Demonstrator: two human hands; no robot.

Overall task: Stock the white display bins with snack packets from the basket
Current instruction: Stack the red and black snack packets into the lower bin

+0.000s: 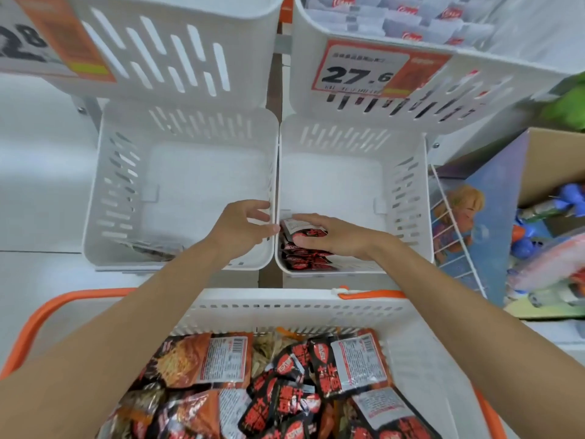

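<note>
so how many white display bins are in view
4 white slotted plastic bins: top left bin, top right bin, lower left bin, lower right bin holding small red and black packets. More may sit outside the frame.

A price tag [361,72] reading 27.6 is displayed above, while a cardboard box [552,161] filled with toys [568,198] is seen at right, beside a white wire rack [458,231].

two white bins [408,191], packets [304,258] inside

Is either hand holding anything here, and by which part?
The right hand grips a stack of packets in the right bin, across its top. The left hand seems to hold nothing.
</note>
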